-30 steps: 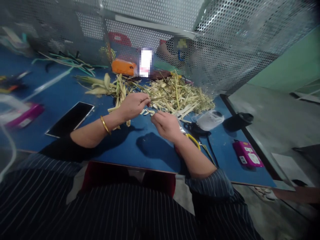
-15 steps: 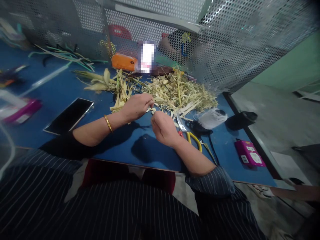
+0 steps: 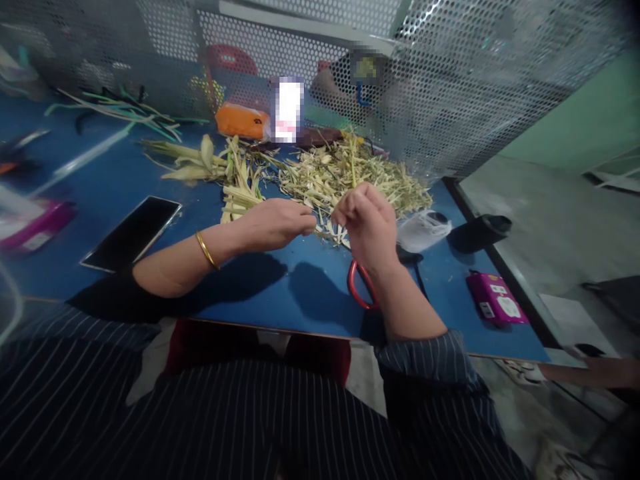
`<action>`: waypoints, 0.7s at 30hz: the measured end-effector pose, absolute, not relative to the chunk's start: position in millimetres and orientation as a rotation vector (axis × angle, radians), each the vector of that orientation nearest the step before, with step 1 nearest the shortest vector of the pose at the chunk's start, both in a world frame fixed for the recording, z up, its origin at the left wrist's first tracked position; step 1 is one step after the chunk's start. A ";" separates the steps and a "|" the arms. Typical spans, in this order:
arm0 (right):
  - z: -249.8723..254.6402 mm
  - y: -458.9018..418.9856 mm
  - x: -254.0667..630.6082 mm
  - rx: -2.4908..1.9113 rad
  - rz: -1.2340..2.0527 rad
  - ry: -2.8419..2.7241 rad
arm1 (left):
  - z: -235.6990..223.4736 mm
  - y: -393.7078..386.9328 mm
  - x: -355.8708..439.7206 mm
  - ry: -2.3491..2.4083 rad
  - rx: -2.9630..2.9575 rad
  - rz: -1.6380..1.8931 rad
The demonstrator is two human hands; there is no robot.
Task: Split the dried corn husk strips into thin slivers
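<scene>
My left hand (image 3: pixel 273 223), with a gold bangle on its wrist, is closed in a pinch on a thin pale leaf strip just above the blue table (image 3: pixel 280 293). My right hand (image 3: pixel 367 223) is raised beside it with curled fingers, pinching a strip near its tip. Behind both hands lies a heap of pale dried leaf strips (image 3: pixel 350 177). Longer yellow-green leaves (image 3: pixel 220 167) lie to the left of the heap. A red scissors handle (image 3: pixel 359 287) shows under my right wrist.
A dark phone (image 3: pixel 133 233) lies flat at the left. A pink box (image 3: pixel 493 299) sits near the right table edge, with a black cup (image 3: pixel 480 230) and a clear plastic bag (image 3: pixel 423 230) beyond. A perforated metal screen (image 3: pixel 450 87) walls the back, with an orange pack (image 3: pixel 243 121) against it.
My right hand has lifted up and moved right, away from the table, covering the scissors. My left hand has dropped slightly and stayed pinched.
</scene>
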State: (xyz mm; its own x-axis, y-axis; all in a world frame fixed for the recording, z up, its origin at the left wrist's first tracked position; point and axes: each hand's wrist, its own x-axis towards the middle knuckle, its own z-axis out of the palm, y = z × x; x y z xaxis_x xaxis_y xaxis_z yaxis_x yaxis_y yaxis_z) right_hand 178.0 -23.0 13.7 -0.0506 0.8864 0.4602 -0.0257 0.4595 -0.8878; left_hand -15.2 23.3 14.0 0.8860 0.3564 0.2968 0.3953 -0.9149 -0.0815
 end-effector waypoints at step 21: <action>-24.6 -38.9 145.3 -0.835 0.276 -2.067 | 5.7 31.4 -14.6 -1.141 -2.738 -0.979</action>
State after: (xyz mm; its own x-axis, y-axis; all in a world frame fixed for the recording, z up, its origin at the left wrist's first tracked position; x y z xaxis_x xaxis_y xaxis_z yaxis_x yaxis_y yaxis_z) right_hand 145.3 -38.9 -24.6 -0.4009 0.6517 0.6439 0.4601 0.7510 -0.4736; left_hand -14.6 31.4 5.7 0.5369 0.6346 0.5558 0.6460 -0.7330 0.2130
